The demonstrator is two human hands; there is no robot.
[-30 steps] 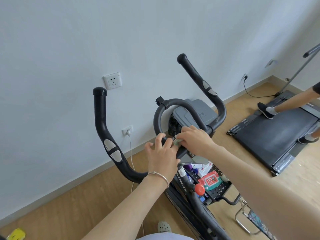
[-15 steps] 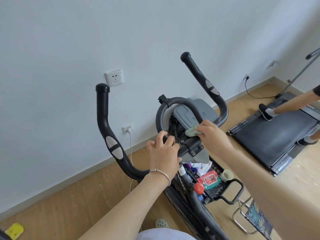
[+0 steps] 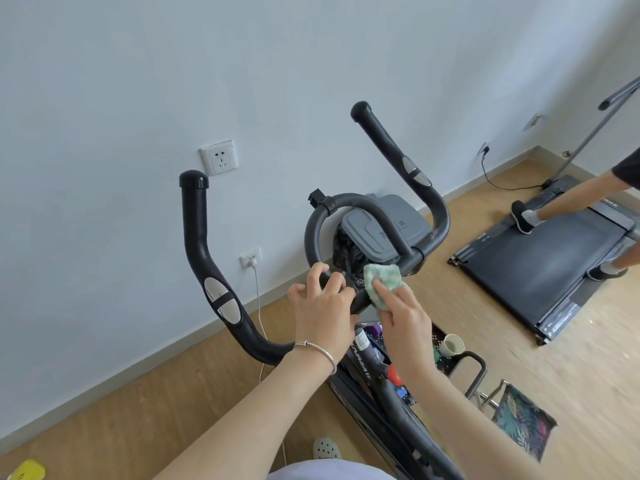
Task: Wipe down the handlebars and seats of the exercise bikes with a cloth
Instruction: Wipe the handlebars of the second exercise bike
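Note:
A black exercise bike handlebar (image 3: 204, 258) rises in two curved horns, left and right, with a grey inner loop (image 3: 349, 202) between them. My left hand (image 3: 322, 310) grips the centre of the bar where the loop meets the clamp; a thin bracelet is on that wrist. My right hand (image 3: 398, 317) presses a light green cloth (image 3: 381, 282) flat against the bar's centre, just right of my left hand. The bike frame (image 3: 374, 375) runs down below my arms. The seat is not in view.
A grey lidded bin (image 3: 384, 230) stands behind the handlebar by the white wall. A treadmill (image 3: 540, 268) lies at the right with another person's legs on it. A black rack with a cup (image 3: 452, 344) and a patterned stool (image 3: 519, 420) sit right of the bike.
My right hand has drawn the cloth back from the right side of the clamp toward me and spread it flat. The left hand keeps its grip on the centre.

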